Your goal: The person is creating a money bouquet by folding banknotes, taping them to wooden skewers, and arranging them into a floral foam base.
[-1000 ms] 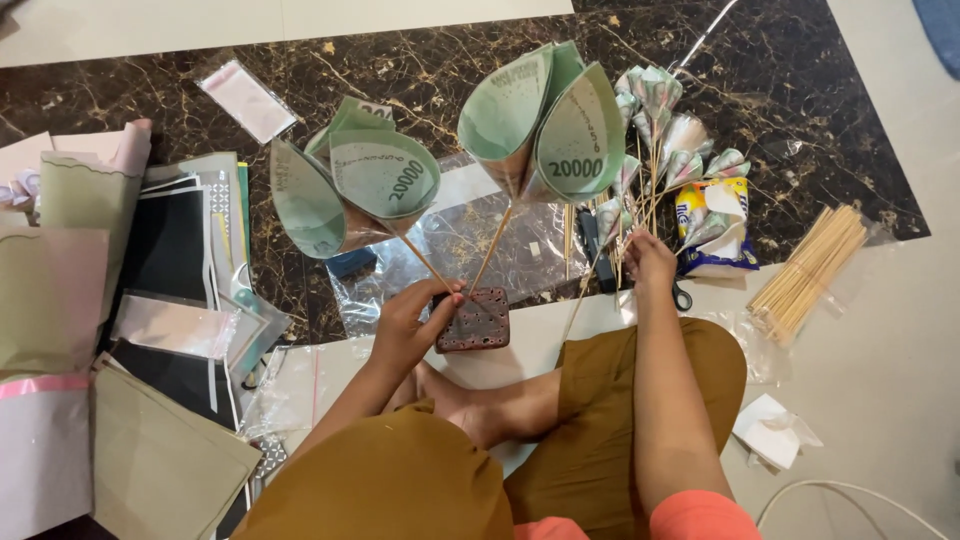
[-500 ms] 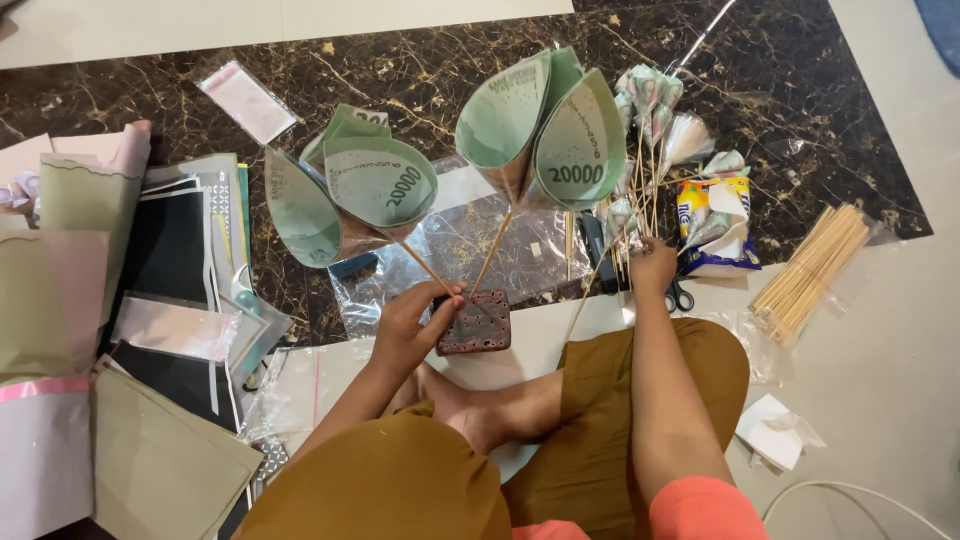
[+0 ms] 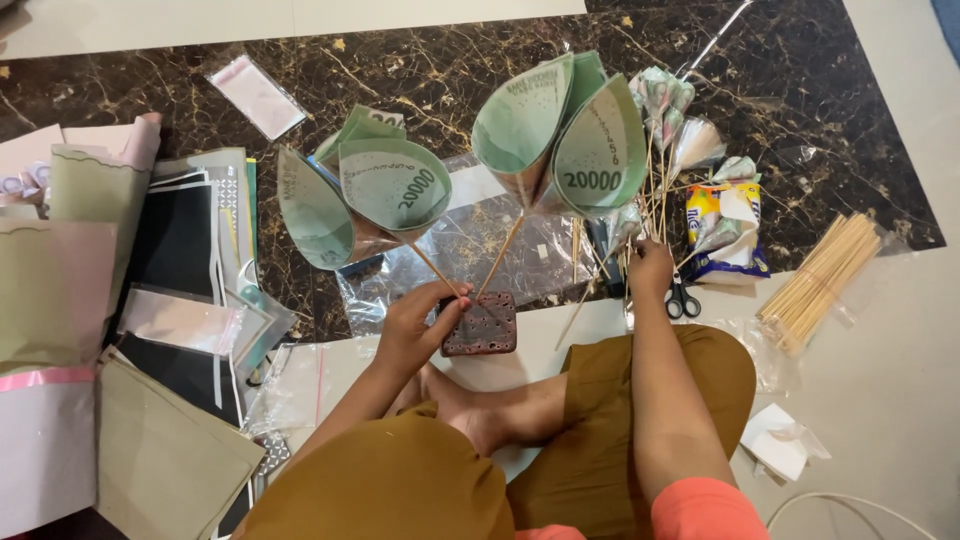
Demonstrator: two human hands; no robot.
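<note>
The left hand (image 3: 410,325) curls its fingers (image 3: 440,300) around the near-left edge of a small dark brown foam block (image 3: 480,324), thumb pressed to its side. Out of the block rise thin wooden skewers carrying green banknote cones (image 3: 395,185), fanning up and away from the fingertips. The right hand (image 3: 650,268) is closed on the stems of a bunch of smaller wrapped cones on skewers (image 3: 665,110), standing just beyond its knuckles. Right of that hand lie black-handled scissors (image 3: 682,298), touching a blue and yellow packet (image 3: 728,235); farther right sits a bundle of bare skewers (image 3: 820,280). Clear plastic sheets (image 3: 470,245) lie under the cones. Left of the left hand, wrapping papers (image 3: 90,290) are stacked. All rests on dark marble floor (image 3: 430,60) bordered by pale tile.
</note>
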